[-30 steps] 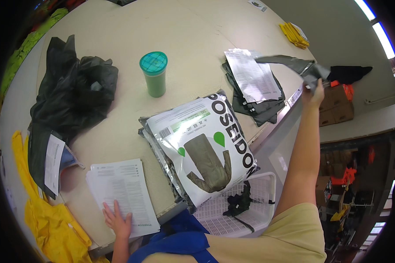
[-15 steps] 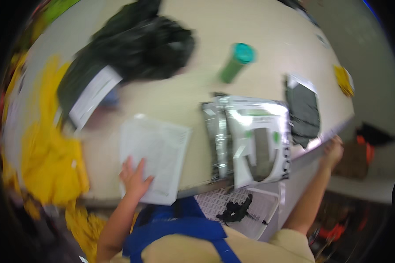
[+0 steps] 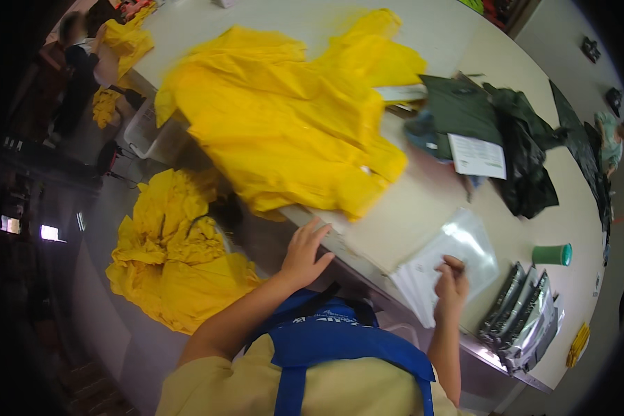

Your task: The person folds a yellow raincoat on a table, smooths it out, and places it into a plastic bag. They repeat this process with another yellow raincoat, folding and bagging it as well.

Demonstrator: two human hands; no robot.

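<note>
My left hand [image 3: 306,255] rests at the table's near edge with its fingers apart and nothing in them. Just beyond it a large yellow raincoat-like garment [image 3: 284,132] lies spread over the tabletop, its hem hanging past the edge. My right hand [image 3: 452,288] is over a stack of white sheets [image 3: 417,286] and shiny clear plastic [image 3: 475,243] at the edge. Its fingers are curled in; what they hold, if anything, is hidden. A dark green folded garment [image 3: 464,107] with a white printed sheet [image 3: 478,156] on it lies farther off.
Silver-and-black plastic packages [image 3: 523,319] stand at the right beside a green cylindrical container [image 3: 552,254]. Black plastic bags [image 3: 527,152] lie behind. More yellow fabric [image 3: 177,256] is heaped below the table at the left, near a white bin [image 3: 149,132]. Other people are in the background.
My view has swung left, bringing the yellow garment into the middle. My left hand has left the white sheets for the table edge; my right hand has come from the right edge onto them.
</note>
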